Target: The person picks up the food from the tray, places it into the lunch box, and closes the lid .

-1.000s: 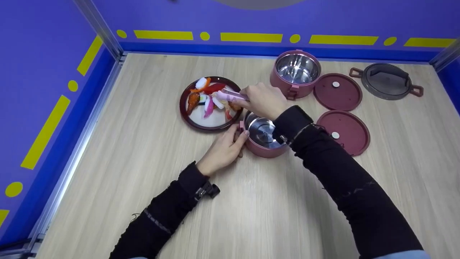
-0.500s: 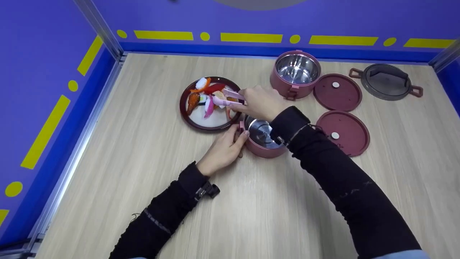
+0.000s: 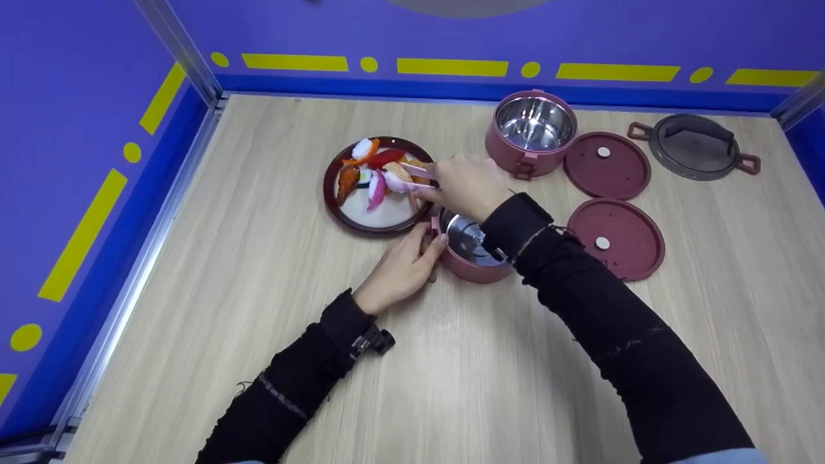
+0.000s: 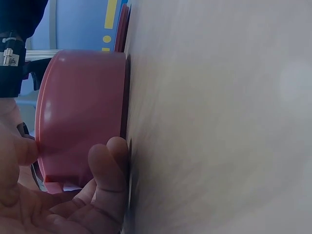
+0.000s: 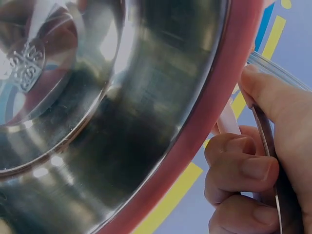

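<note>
My right hand (image 3: pixel 470 185) grips pink tongs (image 3: pixel 419 187), whose tips reach over a brown-rimmed plate (image 3: pixel 336 214) of sushi and other food pieces. Between the spread tips lies a sushi piece (image 3: pixel 397 171) with a tan top. Just below that hand stands a dusty-red pot (image 3: pixel 475 273) with a shiny steel inside, partly hidden by the right wrist. My left hand (image 3: pixel 401 267) holds the pot's left side at its latch, thumb at the rim. The left wrist view shows its fingers low against the pot wall (image 4: pixel 83 112). In the right wrist view, fingers (image 5: pixel 243 168) curl round the tongs.
A second steel-lined pot (image 3: pixel 525 158) stands behind, near the blue wall. To its right lie two round red lids (image 3: pixel 612 177) (image 3: pixel 631 254), and further right a grey see-through lid (image 3: pixel 696 161) with two side handles. A metal rail (image 3: pixel 155 174) edges the table at left.
The tongs, held together a second ago, have spread apart, and their tips now sit around the tan-topped sushi piece. My right hand has shifted slightly; my left hand stays on the pot.
</note>
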A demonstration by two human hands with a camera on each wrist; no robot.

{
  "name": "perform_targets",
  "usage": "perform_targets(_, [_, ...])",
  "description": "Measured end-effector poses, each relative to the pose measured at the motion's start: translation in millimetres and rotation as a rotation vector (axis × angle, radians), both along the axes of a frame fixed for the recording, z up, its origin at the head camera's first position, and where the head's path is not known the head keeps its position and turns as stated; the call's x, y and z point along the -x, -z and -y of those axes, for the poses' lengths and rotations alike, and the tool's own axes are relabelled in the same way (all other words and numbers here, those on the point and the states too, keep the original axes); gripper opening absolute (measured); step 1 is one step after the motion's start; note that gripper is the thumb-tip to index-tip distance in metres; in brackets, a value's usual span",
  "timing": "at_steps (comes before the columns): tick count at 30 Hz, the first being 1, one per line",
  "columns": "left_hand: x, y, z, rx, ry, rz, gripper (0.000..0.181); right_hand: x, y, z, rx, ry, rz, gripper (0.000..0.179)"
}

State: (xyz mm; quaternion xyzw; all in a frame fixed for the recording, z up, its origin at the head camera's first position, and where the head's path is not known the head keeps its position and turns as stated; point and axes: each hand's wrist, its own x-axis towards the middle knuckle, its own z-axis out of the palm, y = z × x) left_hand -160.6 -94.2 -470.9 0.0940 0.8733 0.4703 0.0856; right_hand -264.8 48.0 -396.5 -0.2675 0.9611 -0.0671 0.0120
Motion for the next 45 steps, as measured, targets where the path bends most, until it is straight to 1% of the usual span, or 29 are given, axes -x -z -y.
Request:
perform_targets(6, [0.6,0.4,-0.5,0.006,0.001,0.002,0.032,-0.5,-0.7,-2.7,0.011,0.004,-0.002,0.048])
perform_targets(12, [0.2,0.1,-0.2,-0.002,0.003,0.0,0.031,-1.3,-1.9,-5.7,0.03,0.005,0.011,0.051])
perform_targets(17, [-0.3,0.8,-0.3,-0.016,0.003,0.001,0.031,-1.9,-6.0,-8.0,0.042,0.009,0.016,0.051])
perform_targets(22, [-0.5,0.8,-0.9,-0.009,0.001,0.0,0.032,-1.7,-10.0,-11.7,0.055,0.012,0.016,0.05])
perform_targets(30, [-1.1,-0.2,-0.6,-0.014,0.0,0.008,0.035,-3.2,-18.3,-19.6,0.051,0.013,0.009,0.055])
perform_targets(36, [-1.4,-0.1,-0.9,-0.022,0.002,0.008,0.037,-4.5,-24.6,-31.3,0.075,0.01,-0.004,0.051])
perform_targets(40, [-0.8,1.1,-0.4,-0.018,0.006,0.003,0.039,-6.8,-28.9,-41.5,0.082,0.008,-0.009,0.054])
perform_targets(45, [-0.6,1.0,0.2,-0.024,0.017,0.022,0.047,-11.1,-34.6,-54.1,0.076,0.004,-0.009,0.055])
